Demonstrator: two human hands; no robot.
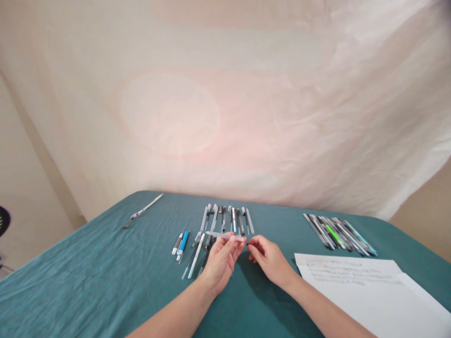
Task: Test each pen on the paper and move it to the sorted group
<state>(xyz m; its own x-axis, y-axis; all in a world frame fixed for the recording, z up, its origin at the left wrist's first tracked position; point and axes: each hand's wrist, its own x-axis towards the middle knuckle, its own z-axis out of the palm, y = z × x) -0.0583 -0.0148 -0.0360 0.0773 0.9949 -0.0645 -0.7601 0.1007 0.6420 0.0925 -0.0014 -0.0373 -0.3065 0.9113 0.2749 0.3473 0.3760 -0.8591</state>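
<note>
My left hand (221,263) pinches a clear pen barrel (225,236) and holds it level just above the teal tablecloth (105,277). My right hand (268,256) is closed in a pinch at the barrel's right end, on a thin dark part (248,244) that is too small to name. Right behind the hands lies a row of several pens (227,218). More pens and pen parts (193,251), one with a blue body (183,243), lie left of my left hand.
A second row of several pens (338,231), one green, lies at the right. White paper sheets with writing (355,281) lie in front of it. A single pen (143,211) rests at the far left. A pale cloth backdrop (225,103) hangs behind the table.
</note>
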